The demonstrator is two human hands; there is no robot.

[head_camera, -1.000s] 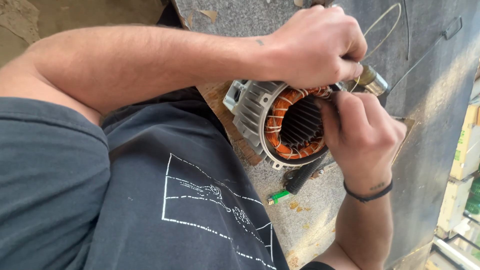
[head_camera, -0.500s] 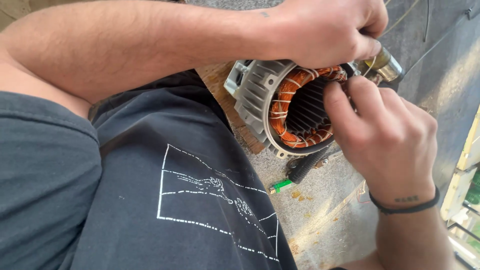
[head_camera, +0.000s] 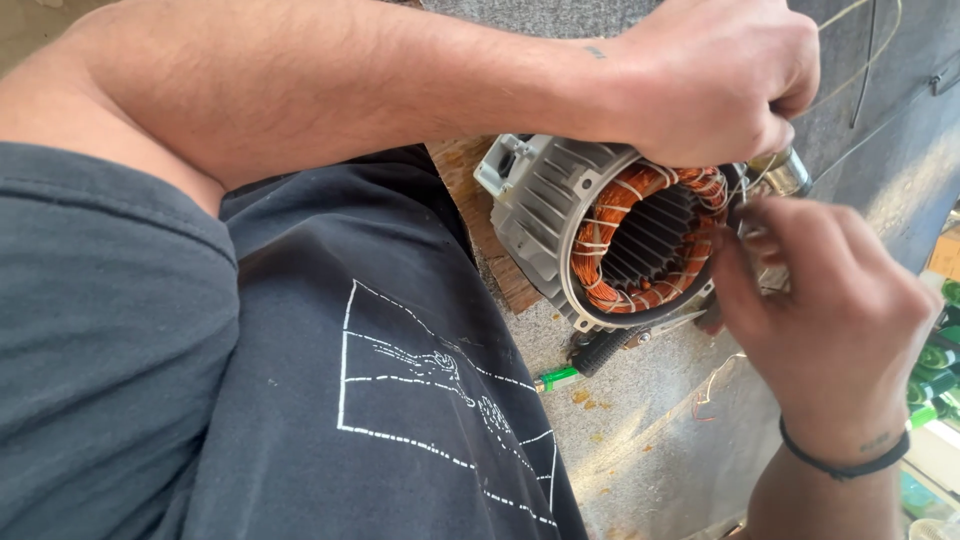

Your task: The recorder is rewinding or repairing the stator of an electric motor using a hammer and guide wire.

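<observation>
The left hand (head_camera: 715,85) clamps over the top rim of the ribbed grey metal motor housing with orange copper windings (head_camera: 610,235), seemingly steadying it on the table (head_camera: 650,440), while the right hand (head_camera: 830,315), just beside the opening, pinches something thin, hidden behind its curled fingers (head_camera: 750,250).

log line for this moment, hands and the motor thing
left hand: grips top rim of grey finned motor housing | right hand: fingertips at rim wires | copper windings: exposed | green lighter: on bench
</observation>
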